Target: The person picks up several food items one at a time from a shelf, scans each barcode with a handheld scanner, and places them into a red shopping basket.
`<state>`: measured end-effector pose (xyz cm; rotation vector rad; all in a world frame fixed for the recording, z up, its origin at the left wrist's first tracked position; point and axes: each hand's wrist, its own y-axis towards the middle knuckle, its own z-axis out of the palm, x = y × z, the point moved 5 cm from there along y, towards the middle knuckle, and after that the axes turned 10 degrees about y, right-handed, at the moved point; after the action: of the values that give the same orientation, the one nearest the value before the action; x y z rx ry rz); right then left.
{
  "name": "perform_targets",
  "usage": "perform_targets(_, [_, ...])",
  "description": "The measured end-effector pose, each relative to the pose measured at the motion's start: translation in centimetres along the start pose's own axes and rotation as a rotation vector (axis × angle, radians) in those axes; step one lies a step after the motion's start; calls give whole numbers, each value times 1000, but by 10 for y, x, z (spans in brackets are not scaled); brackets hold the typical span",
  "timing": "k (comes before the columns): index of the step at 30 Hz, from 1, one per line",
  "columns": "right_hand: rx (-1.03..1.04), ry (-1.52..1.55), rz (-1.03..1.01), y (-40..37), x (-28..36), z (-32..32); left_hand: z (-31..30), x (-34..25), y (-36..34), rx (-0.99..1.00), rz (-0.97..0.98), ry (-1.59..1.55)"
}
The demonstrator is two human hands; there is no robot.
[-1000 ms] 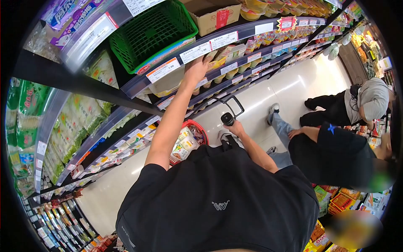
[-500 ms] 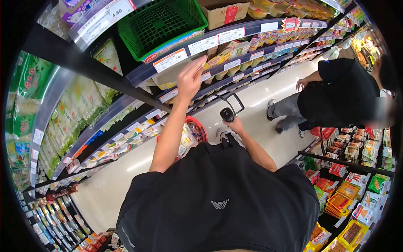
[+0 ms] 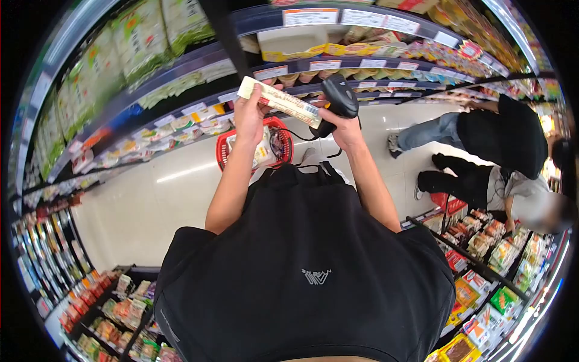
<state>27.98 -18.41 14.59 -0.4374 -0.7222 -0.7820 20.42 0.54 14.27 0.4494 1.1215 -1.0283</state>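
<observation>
A long, narrow cream box (image 3: 286, 105) with printed sides and a barcode near one end lies slantwise before me. My left hand (image 3: 248, 120) is closed around its left end. In my right hand (image 3: 345, 130) is a black handheld barcode scanner (image 3: 339, 96), its head up beside the box's barcode end. The right fingers are partly hidden behind the scanner. Below my hands, a red shopping basket (image 3: 221, 154) with packaged goods stands on the floor.
Shelves with price labels (image 3: 310, 17) run across the front, holding bagged noodles (image 3: 142, 36) and cups. Two people stand in the aisle, one in a black top (image 3: 500, 130), one in a grey top (image 3: 528, 193). Packet racks (image 3: 476, 241) stand behind on the right.
My left hand came back from the shelf, where it was empty, and now holds the cream box. My right hand raised the scanner towards it. The view shifted, and a second person shows more fully.
</observation>
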Motion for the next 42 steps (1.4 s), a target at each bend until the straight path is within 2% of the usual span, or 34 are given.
perform_targets(1, [-61,-192,-24,1,-5,7,-5,1,-4,-2,-18,-18])
perform_targets(5, [-118,-140,37,0,-41,33,-19,-4,-27,-84,12,-39])
perform_targets(7, [-162,-119,33,-1,-58,42,-23,19,-37,-9,-14,196])
perform_targets(9, [-212,-96,20,-2,-70,48,-28,31,-50,-53,25,431])
perform_targets(10, [-213,-125,24,-3,-75,51,-31,29,-53,-108,63,430])
perform_targets(11, [-216,-155,25,-3,-79,53,-39,29,-52,-107,65,432])
perform_targets(13, [-202,-208,47,-7,-82,59,-54,22,-53,-118,27,642])
perform_targets(15, [-124,-303,126,-8,-87,60,-67,16,-55,-65,38,675])
perform_targets(17, [-116,-309,132,-9,-90,61,-73,26,-56,242,-181,600])
perform_targets(19, [-179,-233,130,-11,-92,64,-71,17,-64,291,-226,485])
perform_targets(21, [-184,-176,108,-14,-95,66,-72,22,-70,553,-301,733])
perform_targets(25, [-232,-86,60,-18,-103,67,-75,19,-74,529,-271,851])
perform_targets(27, [-341,7,-12,-21,-101,65,-76,18,-77,494,-251,870])
perform_targets(32, [-318,-61,-34,-27,-112,51,-85,14,-83,398,-174,944])
perform_targets(36, [-165,-53,85,-36,-110,59,-96,13,-87,432,-148,822])
perform_targets(39, [-45,-79,194,-42,-112,58,-104,2,-94,399,-144,873])
perform_targets(40, [12,-26,223,-43,-113,59,-102,0,-98,332,-137,721])
perform_targets(42, [94,-6,271,-46,-113,64,-110,5,-99,311,-127,763])
